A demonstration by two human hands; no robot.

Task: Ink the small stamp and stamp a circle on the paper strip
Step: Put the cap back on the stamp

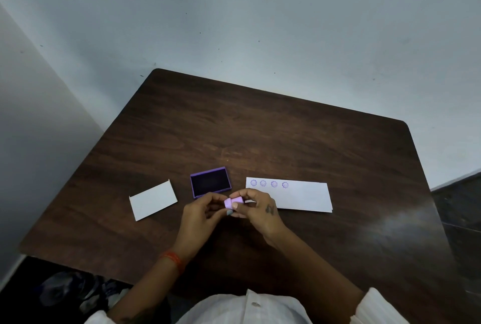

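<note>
Both hands meet above the table, wrists angled inward. Right hand: fingers pinched shut on the small lilac stamp. Left hand: fingers curled, touching the stamp. Ink pad, open, just beyond. Paper strip, four purple circles, right. White card, left.

Dark wooden table seen from above, with both hands meeting near its front centre: the left hand and right hand together pinch a small lilac stamp just above the surface. Behind them lies the open purple ink pad. To its right is a white paper strip bearing four purple circles; to its left, a white card.
</note>
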